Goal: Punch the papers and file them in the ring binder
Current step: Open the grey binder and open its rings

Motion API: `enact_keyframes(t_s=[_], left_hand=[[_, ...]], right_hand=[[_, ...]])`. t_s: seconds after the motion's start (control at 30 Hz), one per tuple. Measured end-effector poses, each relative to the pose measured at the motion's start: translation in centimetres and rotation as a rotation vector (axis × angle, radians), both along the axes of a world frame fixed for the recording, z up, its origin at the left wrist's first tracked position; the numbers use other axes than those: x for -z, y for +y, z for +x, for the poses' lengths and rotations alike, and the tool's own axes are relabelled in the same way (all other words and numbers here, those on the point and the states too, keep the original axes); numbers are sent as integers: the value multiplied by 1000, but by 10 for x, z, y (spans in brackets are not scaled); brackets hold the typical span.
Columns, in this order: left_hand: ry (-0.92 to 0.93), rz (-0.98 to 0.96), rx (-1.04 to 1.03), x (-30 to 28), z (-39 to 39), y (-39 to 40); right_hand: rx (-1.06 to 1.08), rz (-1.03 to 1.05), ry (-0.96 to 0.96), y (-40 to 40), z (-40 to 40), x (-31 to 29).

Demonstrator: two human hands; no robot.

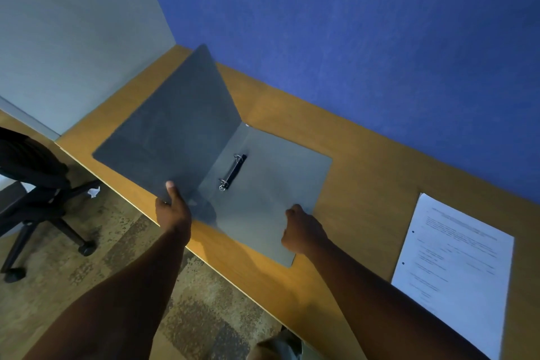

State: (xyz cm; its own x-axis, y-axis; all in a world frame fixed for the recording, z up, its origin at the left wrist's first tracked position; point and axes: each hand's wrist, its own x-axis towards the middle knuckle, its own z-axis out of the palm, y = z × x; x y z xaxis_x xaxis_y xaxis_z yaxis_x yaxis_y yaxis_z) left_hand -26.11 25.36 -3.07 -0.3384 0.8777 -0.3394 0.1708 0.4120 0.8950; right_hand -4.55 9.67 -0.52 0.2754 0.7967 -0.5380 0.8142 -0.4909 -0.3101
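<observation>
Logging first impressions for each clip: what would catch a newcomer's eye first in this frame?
The grey ring binder lies open at the middle of the wooden desk, its metal rings bare. The left hand holds its front cover half raised by the near edge, while the right hand grips the near edge of the flat back cover. Off to the right lies a printed paper with two punched holes, against a vivid blue wall.

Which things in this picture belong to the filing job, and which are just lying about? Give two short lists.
Part of the job:
binder, lying open on the desk
rings, inside the binder
papers, already punched, on the desk to the right
left hand, holding up the cover
right hand, on the binder's near edge

Just lying about:
chair, on the floor
desk
</observation>
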Motion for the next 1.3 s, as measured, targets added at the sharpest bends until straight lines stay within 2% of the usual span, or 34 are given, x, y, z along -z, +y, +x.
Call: enact_keyframes(t_s=[0.2, 0.4, 0.53, 0.63, 0.77, 0.9, 1.07, 1.3], left_hand=[[1, -96, -115, 5, -1, 23], [79, -162, -43, 13, -7, 43], [197, -283, -34, 20, -14, 62], [307, -319, -105, 21, -14, 72], [366, -289, -233, 12, -6, 73], [323, -201, -186, 21, -5, 77], [358, -256, -18, 34, -14, 85], [441, -247, 110, 32, -9, 89]], right_hand=[[-32, -4, -44, 0, -5, -1], [-49, -5, -75, 5, -9, -3], [-54, 2, -86, 9, -7, -3], [-60, 0, -96, 11, -6, -3], [-75, -1, -109, 13, -7, -3], [-93, 11, -125, 13, -10, -1], [-104, 15, -131, 14, -10, 0], [-92, 15, -113, 12, -9, 0]])
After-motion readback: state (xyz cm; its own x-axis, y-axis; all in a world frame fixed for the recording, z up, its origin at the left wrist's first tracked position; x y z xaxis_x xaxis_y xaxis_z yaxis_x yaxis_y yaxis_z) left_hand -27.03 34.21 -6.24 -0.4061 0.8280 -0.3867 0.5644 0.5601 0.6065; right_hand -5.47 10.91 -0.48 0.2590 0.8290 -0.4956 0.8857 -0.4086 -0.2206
